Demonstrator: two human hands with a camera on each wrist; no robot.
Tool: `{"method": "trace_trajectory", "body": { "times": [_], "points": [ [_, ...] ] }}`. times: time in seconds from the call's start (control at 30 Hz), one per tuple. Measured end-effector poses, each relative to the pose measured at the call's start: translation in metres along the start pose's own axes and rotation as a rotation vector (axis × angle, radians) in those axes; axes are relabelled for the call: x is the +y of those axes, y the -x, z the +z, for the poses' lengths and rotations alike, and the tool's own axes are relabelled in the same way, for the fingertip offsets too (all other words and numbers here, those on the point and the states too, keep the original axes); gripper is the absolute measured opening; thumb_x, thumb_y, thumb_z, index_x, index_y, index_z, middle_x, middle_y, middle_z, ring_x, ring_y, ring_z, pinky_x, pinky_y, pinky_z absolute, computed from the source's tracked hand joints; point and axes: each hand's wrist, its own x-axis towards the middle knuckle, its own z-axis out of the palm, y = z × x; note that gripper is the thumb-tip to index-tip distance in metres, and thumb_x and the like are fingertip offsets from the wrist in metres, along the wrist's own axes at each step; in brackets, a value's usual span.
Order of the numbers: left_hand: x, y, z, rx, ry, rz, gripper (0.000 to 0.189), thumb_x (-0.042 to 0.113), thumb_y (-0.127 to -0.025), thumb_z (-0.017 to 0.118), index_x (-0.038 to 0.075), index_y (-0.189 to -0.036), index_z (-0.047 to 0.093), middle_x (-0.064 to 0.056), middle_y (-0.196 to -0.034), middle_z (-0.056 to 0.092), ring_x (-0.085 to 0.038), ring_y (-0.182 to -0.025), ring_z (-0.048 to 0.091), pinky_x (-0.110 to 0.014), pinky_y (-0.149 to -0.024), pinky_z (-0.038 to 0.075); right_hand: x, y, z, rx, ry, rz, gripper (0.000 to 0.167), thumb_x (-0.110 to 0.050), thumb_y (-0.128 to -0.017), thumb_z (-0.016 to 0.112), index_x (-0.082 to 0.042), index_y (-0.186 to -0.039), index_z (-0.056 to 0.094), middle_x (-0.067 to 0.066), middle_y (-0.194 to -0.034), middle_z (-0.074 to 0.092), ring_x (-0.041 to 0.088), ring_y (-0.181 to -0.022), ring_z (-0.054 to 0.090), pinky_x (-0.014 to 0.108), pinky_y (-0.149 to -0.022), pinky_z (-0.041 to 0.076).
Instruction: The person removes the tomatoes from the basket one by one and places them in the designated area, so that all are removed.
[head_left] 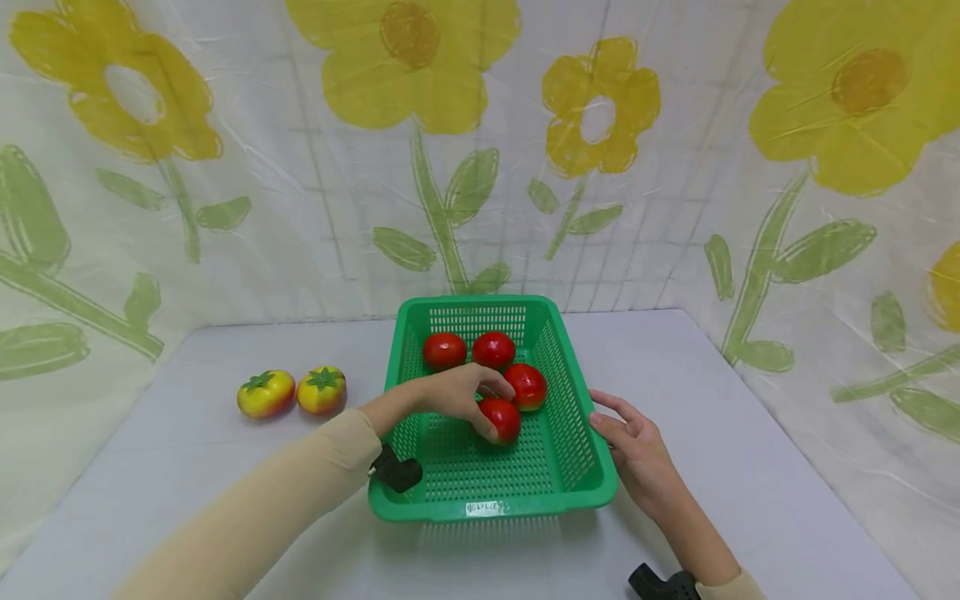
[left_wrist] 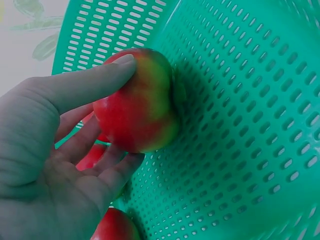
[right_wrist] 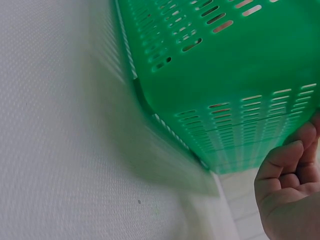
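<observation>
Green basket: an open, perforated tray (head_left: 555,500), standing between my two hands, with four red tomatoes in it and a white label (head_left: 487,508) on its near rim.
Tomatoes inside: two rear tomatoes (head_left: 444,351) sit side by side near the far wall; a third tomato (head_left: 527,387) lies in front of them towards the right; nearest me is the held tomato (head_left: 504,421).
Left hand: my left hand (head_left: 461,392) reaches over the left rim and pinches the held tomato, thumb on one side and fingers curled round the other.
Held tomato's place: inside the basket, just beside the third tomato; I cannot tell whether it touches the floor below.
Held tomato's direction: its smooth red end faces up, its yellow-green end with a bit of leaf down towards the basket floor; it is so nearly round that I cannot make out a long axis.
Right hand: my right hand (head_left: 637,450) grips the right rim from outside, thumb at the edge, fingers bent against the wall.
Outside the basket: two yellow-red tomatoes (head_left: 266,394) rest near each other on the white table (head_left: 765,483) to the left, leafy tops showing.
Edges and room: perforated floor stretches from the held tomato to the near wall; the far rim stands close to the flowered cloth (head_left: 247,108); tabletop extends beyond my right hand.
</observation>
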Motion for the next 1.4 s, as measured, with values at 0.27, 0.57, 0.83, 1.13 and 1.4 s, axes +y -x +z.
{"method": "trace_trajectory", "body": {
  "times": [0.27,0.57,0.83,1.13,1.4],
  "points": [
    [0.001,0.001,0.0,-0.001,-0.009,-0.016,0.056,0.014,-0.079,0.084,0.015,-0.13,0.062,0.005,-0.127,0.059,-0.02,-0.118,0.049,-0.034,-0.087,0.052,0.0,0.0,0.0,-0.002,0.005,-0.003,0.055,-0.016,-0.1,0.06,0.0,-0.147,0.036,0.014,-0.117,0.068,0.021,-0.099,0.068,0.034,-0.085,0.055],
    [0.0,0.001,0.002,-0.011,0.013,-0.023,0.057,0.018,-0.079,0.084,0.017,-0.131,0.061,0.007,-0.126,0.059,-0.023,-0.118,0.051,-0.035,-0.085,0.053,0.001,-0.001,0.0,-0.005,0.005,0.0,0.055,-0.016,-0.1,0.06,-0.001,-0.147,0.036,0.013,-0.116,0.068,0.021,-0.098,0.069,0.034,-0.084,0.055],
    [0.0,0.001,0.002,-0.006,0.019,0.007,0.055,0.019,-0.08,0.083,0.016,-0.131,0.061,0.007,-0.126,0.059,-0.022,-0.118,0.049,-0.033,-0.086,0.052,0.001,-0.001,-0.001,-0.016,-0.003,-0.01,0.054,-0.015,-0.1,0.059,0.0,-0.147,0.035,0.014,-0.118,0.067,0.021,-0.099,0.069,0.035,-0.084,0.055],
    [0.006,0.007,-0.003,-0.003,0.044,0.035,0.055,0.02,-0.082,0.082,0.016,-0.133,0.059,0.007,-0.13,0.057,-0.019,-0.125,0.047,-0.034,-0.093,0.049,0.002,-0.001,-0.001,-0.019,-0.01,-0.005,0.055,-0.014,-0.101,0.059,0.0,-0.147,0.034,0.015,-0.118,0.067,0.021,-0.098,0.069,0.035,-0.084,0.055],
    [0.015,0.015,-0.01,0.041,0.047,0.078,0.057,0.024,-0.083,0.081,0.017,-0.134,0.058,0.007,-0.13,0.057,-0.019,-0.122,0.048,-0.032,-0.087,0.052,0.001,0.0,-0.001,-0.022,-0.014,0.002,0.054,-0.014,-0.101,0.058,0.0,-0.147,0.034,0.015,-0.117,0.067,0.022,-0.098,0.069,0.035,-0.084,0.055]
  ]
}}
